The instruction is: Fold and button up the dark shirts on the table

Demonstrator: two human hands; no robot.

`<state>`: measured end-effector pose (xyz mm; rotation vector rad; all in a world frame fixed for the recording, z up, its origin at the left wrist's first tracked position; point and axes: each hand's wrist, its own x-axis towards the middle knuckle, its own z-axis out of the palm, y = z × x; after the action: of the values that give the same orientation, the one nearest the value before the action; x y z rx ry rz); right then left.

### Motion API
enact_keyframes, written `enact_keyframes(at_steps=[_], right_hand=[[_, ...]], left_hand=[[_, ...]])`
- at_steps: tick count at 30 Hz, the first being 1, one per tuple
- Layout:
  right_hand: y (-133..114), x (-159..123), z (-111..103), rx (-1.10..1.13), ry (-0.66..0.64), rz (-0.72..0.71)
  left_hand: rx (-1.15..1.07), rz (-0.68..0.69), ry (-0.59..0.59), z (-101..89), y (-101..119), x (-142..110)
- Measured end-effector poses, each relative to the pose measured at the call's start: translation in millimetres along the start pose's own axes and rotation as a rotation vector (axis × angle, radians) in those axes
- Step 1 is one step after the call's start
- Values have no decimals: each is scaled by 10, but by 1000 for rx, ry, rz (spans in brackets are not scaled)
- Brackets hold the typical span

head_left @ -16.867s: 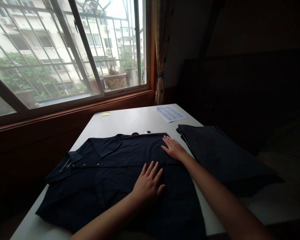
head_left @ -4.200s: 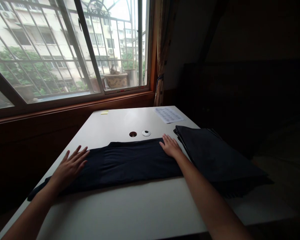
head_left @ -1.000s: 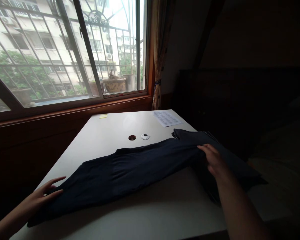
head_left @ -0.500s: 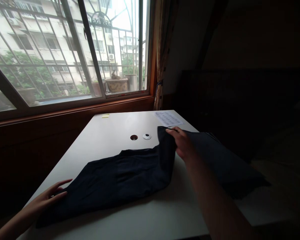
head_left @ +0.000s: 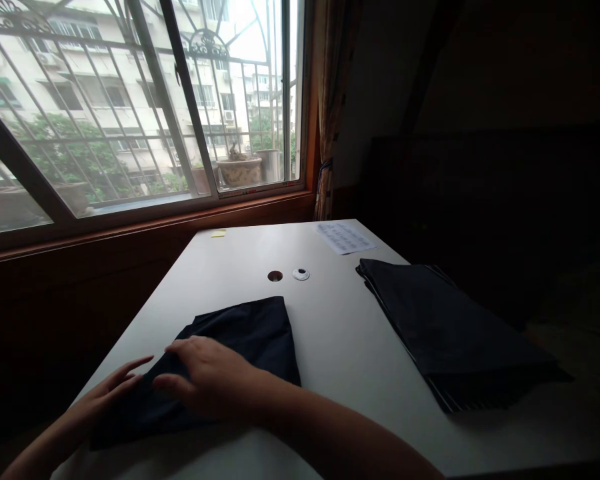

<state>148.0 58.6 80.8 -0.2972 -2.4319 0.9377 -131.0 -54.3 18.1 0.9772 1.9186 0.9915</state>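
A dark navy shirt (head_left: 250,337), folded over into a compact stack, lies on the left part of the white table (head_left: 330,333). My right hand (head_left: 205,380) has crossed over to the left and rests on the shirt's near left end, fingers curled on the cloth. My left hand (head_left: 113,390) lies beside it at the shirt's left edge, fingers stretched out flat on the fabric.
A second folded dark garment (head_left: 445,327) lies at the table's right side and overhangs the edge. Near the back are a cable hole (head_left: 275,276), a white cap (head_left: 301,274), a printed sheet (head_left: 344,237) and a yellow note (head_left: 219,233). A barred window (head_left: 130,107) is behind.
My right hand carried the shirt's right end across to the left and laid it over the left end, halving its length. My left hand stayed at the left edge.
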Motion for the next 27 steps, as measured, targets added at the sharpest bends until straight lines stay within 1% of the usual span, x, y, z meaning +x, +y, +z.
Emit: enact_keyframes(at_steps=[3, 6, 8, 9, 10, 12, 15, 17, 19, 21, 23, 25, 27], right_hand=[[410, -255, -250, -196, 140, 181], [810, -578, -507, -401, 246, 450], [1006, -813, -598, -431, 236, 595], [1079, -922, -615, -393, 223, 650], [1136, -1018, -616, -328, 200, 675], [1208, -1156, -586, -166, 180, 665], [1248, -1225, -545, 33, 210, 606], [1261, -1227, -578, 118, 219, 628], [1292, -1242, -687, 169, 225, 666], [1356, -1293, -877, 171, 260, 678], [1452, -1372, -1141, 114, 325, 659], [1563, -1454, -1454, 29, 362, 639], [1663, -1519, -1770, -110, 350, 655]], left_hand=[[-58, -57, -13, 42, 22, -37], [-73, -75, -6, 75, -1, -37], [-83, -88, -20, 86, -29, -20], [-90, -99, -28, 89, -41, -9], [-96, -110, -34, 92, -50, 0], [-109, -124, -45, 95, -48, 11], [-146, -137, -109, 103, 19, -8], [-181, -150, -178, 132, 100, -49], [-210, -164, -233, 211, 191, -110], [-234, -168, -283, 361, 275, -185], [-255, -151, -364, 585, 344, -261], [-265, -104, -474, 852, 401, -325], [-239, -27, -600, 1105, 455, -356]])
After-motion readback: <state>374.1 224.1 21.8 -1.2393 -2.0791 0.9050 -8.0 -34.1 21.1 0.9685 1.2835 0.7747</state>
